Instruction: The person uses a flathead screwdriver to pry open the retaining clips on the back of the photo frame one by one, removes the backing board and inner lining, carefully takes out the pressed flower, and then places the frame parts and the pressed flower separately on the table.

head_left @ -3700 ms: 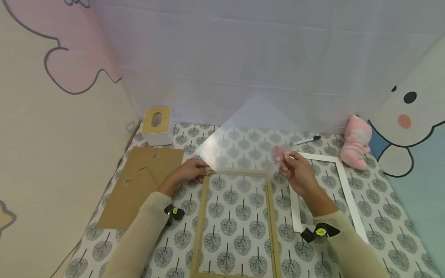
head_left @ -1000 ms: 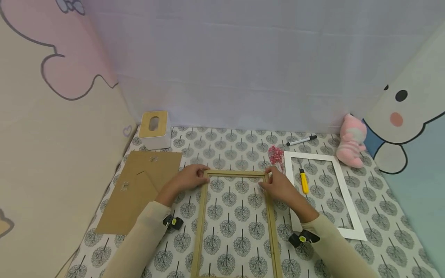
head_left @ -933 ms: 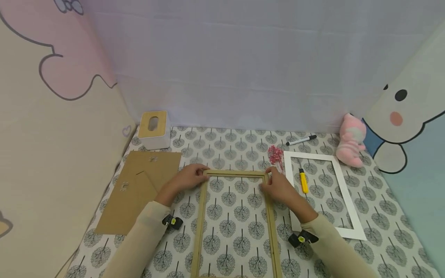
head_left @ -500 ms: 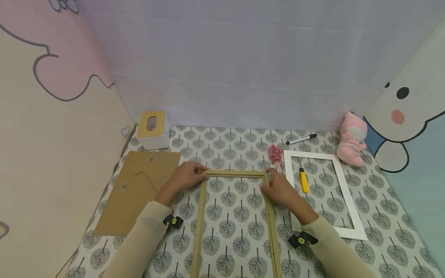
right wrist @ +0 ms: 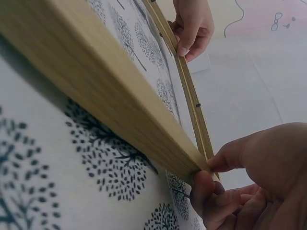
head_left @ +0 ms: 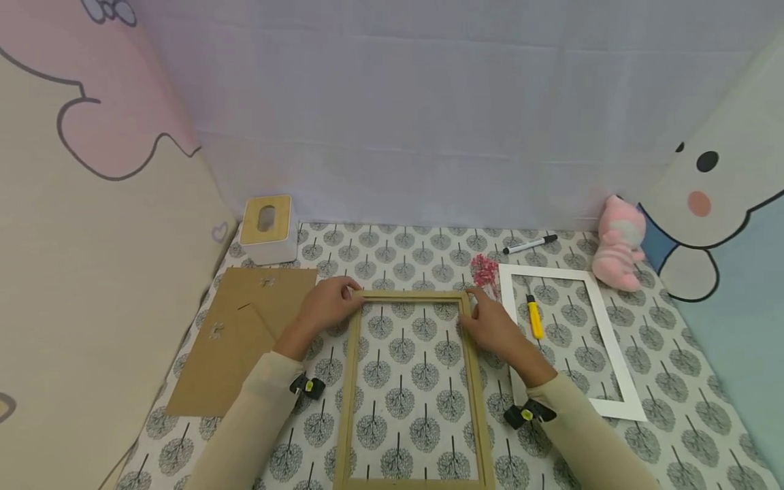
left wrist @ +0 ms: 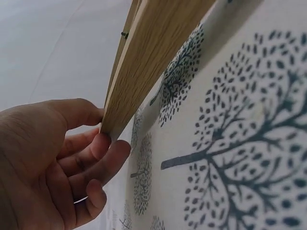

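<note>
A light wooden picture frame (head_left: 416,297) lies in front of me on the tree-print cloth, long sides running toward me. My left hand (head_left: 327,304) pinches its far left corner between thumb and fingers; the left wrist view shows the same hand (left wrist: 62,158) at the corner's end. At the far right corner my right hand (head_left: 493,327) grips the wood, thumb on one face and fingers beneath in the right wrist view. Both wrist views show a gap and shadow between the wooden frame (right wrist: 110,96) and the cloth. Small dark tabs dot its inner edge.
Left lies a brown backing board (head_left: 245,340), with a tissue box (head_left: 267,231) behind it. To the right are a white mat border (head_left: 606,333), a yellow-handled craft knife (head_left: 535,318), pink dried flowers (head_left: 484,270), a marker (head_left: 529,244) and a pink plush toy (head_left: 618,245).
Earlier my right hand held up a clear sheet's corner; that sheet is no longer raised. The right hand has moved to the frame, whose far edge has now shifted slightly up and away.
</note>
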Motion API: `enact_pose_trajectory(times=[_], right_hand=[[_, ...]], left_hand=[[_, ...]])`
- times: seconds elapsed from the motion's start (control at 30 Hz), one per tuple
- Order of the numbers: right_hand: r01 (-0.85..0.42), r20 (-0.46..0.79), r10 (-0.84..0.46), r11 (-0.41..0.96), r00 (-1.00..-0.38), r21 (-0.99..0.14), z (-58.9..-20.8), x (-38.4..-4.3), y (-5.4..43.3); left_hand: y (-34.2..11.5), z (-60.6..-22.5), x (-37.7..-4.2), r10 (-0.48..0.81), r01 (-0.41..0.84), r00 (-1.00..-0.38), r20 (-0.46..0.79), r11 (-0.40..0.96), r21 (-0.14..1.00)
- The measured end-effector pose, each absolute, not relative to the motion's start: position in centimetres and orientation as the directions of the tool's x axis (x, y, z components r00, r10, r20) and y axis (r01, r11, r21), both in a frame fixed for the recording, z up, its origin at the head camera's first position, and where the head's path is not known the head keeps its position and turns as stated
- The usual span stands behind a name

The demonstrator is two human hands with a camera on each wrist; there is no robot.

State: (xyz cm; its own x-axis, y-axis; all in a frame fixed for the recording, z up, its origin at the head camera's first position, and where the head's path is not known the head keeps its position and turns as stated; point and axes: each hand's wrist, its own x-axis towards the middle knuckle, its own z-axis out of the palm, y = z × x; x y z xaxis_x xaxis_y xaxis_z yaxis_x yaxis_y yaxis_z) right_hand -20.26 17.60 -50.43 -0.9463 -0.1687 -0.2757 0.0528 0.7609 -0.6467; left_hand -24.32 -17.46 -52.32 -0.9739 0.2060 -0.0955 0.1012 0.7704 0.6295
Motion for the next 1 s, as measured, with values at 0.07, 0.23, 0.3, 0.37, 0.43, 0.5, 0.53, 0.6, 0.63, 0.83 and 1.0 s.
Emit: enact_pose_trajectory(times=[0.07,0.23,0.3,0.37,0.43,0.5,0.53,0.6,0.63,0.83,1.0], right_hand=[[0.044,-0.263,-0.176,0.75,-0.949,-0.66,-50.6,-20.9,17.4],[0.05,-0.294,-0.215,0.722,-0.931,-0.69,-51.4,-21.7,17.2],[0.058,-0.314,-0.229,0.718,-0.921,-0.693,-51.6,-21.9,17.3],[0.06,-0.324,-0.241,0.713,-0.915,-0.699,-51.6,-22.1,17.4],[0.064,-0.331,-0.247,0.706,-0.911,-0.705,-51.6,-22.3,17.5],[0.07,-0.343,-0.253,0.706,-0.905,-0.705,-51.8,-22.3,17.4],[0.077,-0.351,-0.252,0.705,-0.902,-0.705,-51.8,-22.4,17.3],[0.088,-0.364,-0.245,0.712,-0.899,-0.697,-52.0,-22.6,17.3],[0.096,-0.37,-0.239,0.713,-0.898,-0.695,-52.0,-22.6,17.2],[0.122,-0.38,-0.225,0.7,-0.897,-0.703,-52.4,-22.7,16.9],[0.121,-0.385,-0.224,0.711,-0.895,-0.693,-52.0,-23.0,16.6]], left_hand=[[-17.6,-52.4,-24.5,0.18,0.081,-0.979,-0.092,0.766,0.637],[-17.9,-53.3,-25.1,0.167,0.047,-0.98,-0.108,0.721,0.692],[-18.2,-53.8,-25.4,0.19,0.047,-0.975,-0.115,0.682,0.73],[-18.6,-54.1,-25.8,0.215,0.042,-0.968,-0.128,0.645,0.763],[-19.0,-54.4,-26.2,0.235,0.033,-0.961,-0.144,0.619,0.785],[-19.3,-54.6,-26.4,0.238,0.008,-0.957,-0.168,0.599,0.8],[-19.4,-54.7,-26.6,0.238,-0.006,-0.954,-0.18,0.588,0.809],[-19.4,-54.8,-27.0,0.241,-0.028,-0.95,-0.198,0.566,0.824],[-19.4,-54.8,-27.1,0.242,-0.041,-0.948,-0.207,0.552,0.833],[-19.3,-55.1,-27.0,0.224,-0.126,-0.94,-0.256,0.469,0.874],[-19.3,-55.0,-27.1,0.219,-0.147,-0.939,-0.264,0.441,0.886]])
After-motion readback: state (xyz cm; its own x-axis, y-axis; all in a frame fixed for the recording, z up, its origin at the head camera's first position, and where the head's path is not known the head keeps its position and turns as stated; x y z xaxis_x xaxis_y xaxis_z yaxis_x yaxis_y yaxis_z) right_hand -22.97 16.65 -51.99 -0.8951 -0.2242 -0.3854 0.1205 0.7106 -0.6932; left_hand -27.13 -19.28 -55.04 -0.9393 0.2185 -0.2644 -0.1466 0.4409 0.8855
